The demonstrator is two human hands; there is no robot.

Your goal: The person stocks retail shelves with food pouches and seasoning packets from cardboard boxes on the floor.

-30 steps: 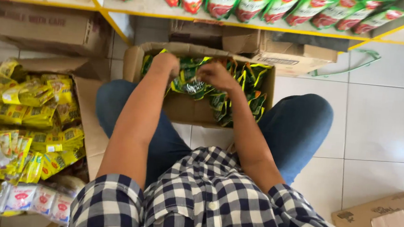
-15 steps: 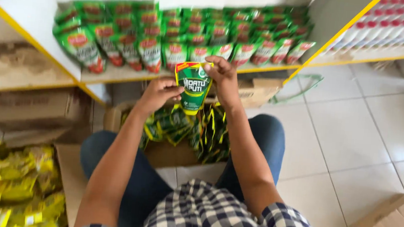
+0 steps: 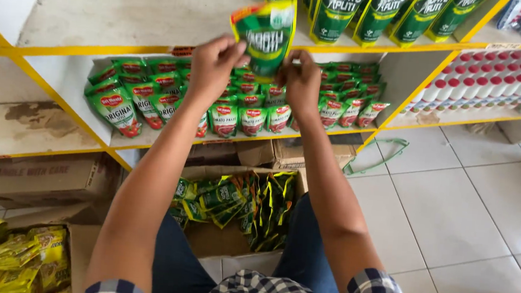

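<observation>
Green pouch (image 3: 266,35) between both hands' grip

A glossy green stand-up pouch (image 3: 265,35) with an orange-red strip along its top edge and pale lettering on a dark panel was held up in the air, nearly upright and tilted slightly (top corner leaning left). It was pinched at both side edges, its front face toward the camera, level with the front lip of the upper shelf (image 3: 127,22).
</observation>
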